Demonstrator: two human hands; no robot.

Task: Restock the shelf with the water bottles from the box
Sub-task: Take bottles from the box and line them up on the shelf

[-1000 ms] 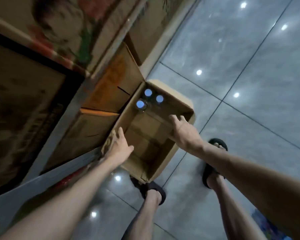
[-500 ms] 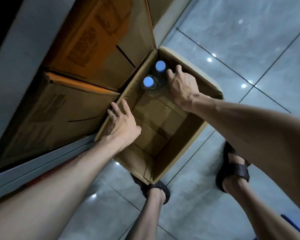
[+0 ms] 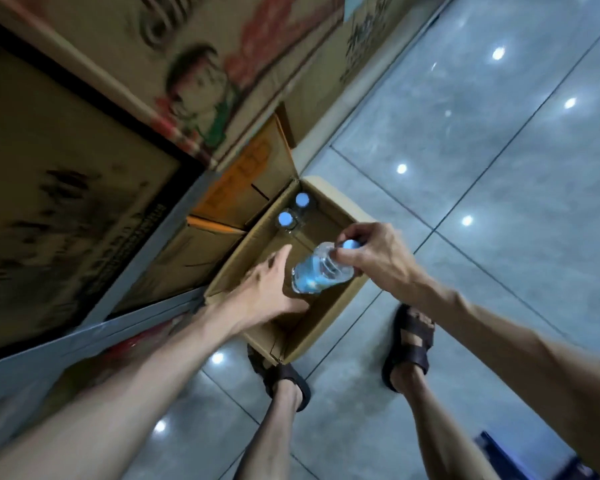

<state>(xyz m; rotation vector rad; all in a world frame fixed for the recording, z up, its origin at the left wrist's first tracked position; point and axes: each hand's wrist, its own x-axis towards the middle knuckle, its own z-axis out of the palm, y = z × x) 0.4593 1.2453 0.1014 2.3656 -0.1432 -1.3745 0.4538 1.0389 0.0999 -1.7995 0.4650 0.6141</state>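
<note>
The right hand (image 3: 371, 258) grips a clear water bottle (image 3: 321, 270) by its neck, fingers closed just under the pale blue cap (image 3: 350, 244). The bottle is tilted, its base pointing down and to the left, and it hangs above the open cardboard box (image 3: 329, 320). The left hand (image 3: 267, 289) is spread open with fingers extended, palm near the bottle's lower end and over the middle of the box; whether it touches the bottle cannot be told.

The box sits on a grey tiled floor (image 3: 482, 168), its top flaps open. Two more bottles stand upright in its far corner, side by side (only their round blue caps and shoulders show): one bottle (image 3: 285, 219) nearer, the other bottle (image 3: 302, 199) just beyond it. The rest of the box floor is bare cardboard.

To the left, a grey metal shelf edge (image 3: 146, 265) runs diagonally, with brown cartons (image 3: 243, 181) beneath it, touching the box's left wall. Two feet in dark brown sandals (image 3: 413, 341) stand on the tiles beside the box's near corner.
</note>
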